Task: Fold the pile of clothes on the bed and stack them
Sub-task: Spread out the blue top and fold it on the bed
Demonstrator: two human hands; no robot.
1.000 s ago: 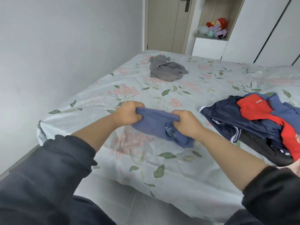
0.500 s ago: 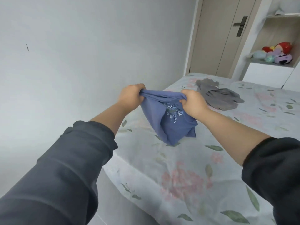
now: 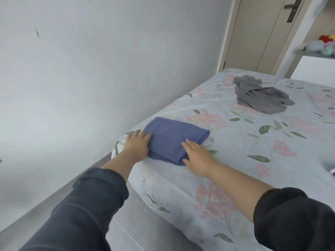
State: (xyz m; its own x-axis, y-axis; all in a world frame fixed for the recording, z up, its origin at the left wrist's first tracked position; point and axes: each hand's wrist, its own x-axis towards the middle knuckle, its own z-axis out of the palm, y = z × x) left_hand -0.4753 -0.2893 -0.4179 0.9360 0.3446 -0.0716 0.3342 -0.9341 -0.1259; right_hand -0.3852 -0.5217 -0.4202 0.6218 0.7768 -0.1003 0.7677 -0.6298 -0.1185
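- Lowered from mid-air onto corner of bed: blue garment, folded.
- Pressed flat by left hand and right hand, fingers straight, gripping nothing.
- Judged as smoothing step; next, needed a reach to grey garment, well apart.

Obstacle between hands: folded blue garment is lying flat, touching both the left hand and the right hand. Left of the left hand, the bed is ending at its corner, with the wall standing near. Flowered sheet is stretching bare right of and beyond the right hand. Crumpled grey garment is sitting well beyond that hand.
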